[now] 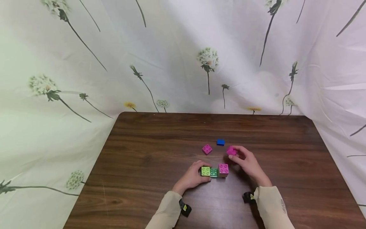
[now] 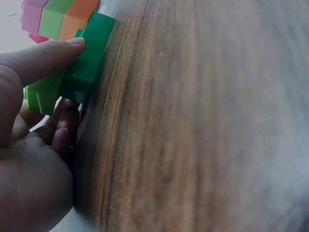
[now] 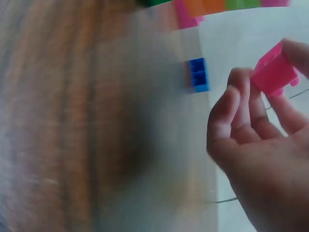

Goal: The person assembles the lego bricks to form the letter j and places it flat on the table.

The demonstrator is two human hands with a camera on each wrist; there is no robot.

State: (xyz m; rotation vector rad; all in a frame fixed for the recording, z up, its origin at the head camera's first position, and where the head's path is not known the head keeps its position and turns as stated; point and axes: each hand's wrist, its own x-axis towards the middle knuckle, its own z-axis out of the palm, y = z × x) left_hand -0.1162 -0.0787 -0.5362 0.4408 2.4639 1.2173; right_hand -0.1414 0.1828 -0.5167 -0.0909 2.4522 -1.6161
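My left hand [image 1: 192,176] grips the left end of a toy-brick build, thumb on the near side. That build has a dark green base brick [image 2: 91,55], with a lime brick [image 1: 205,171] on its left end. On its right end rises a stack of an orange brick [image 2: 75,18], a light green brick [image 2: 54,18] and a pink top brick [image 1: 223,169]. Up and to the right, my right hand [image 1: 250,163] pinches a separate pink brick [image 3: 274,73] between thumb and fingers, tilted and apart from the build.
Beyond the build, a loose pink brick [image 1: 207,149] lies studs up on the brown wooden table [image 1: 137,178]. A blue brick [image 1: 220,142] lies farther back, its hollow side showing in the right wrist view. A white floral cloth [image 1: 177,63] hangs behind the table.
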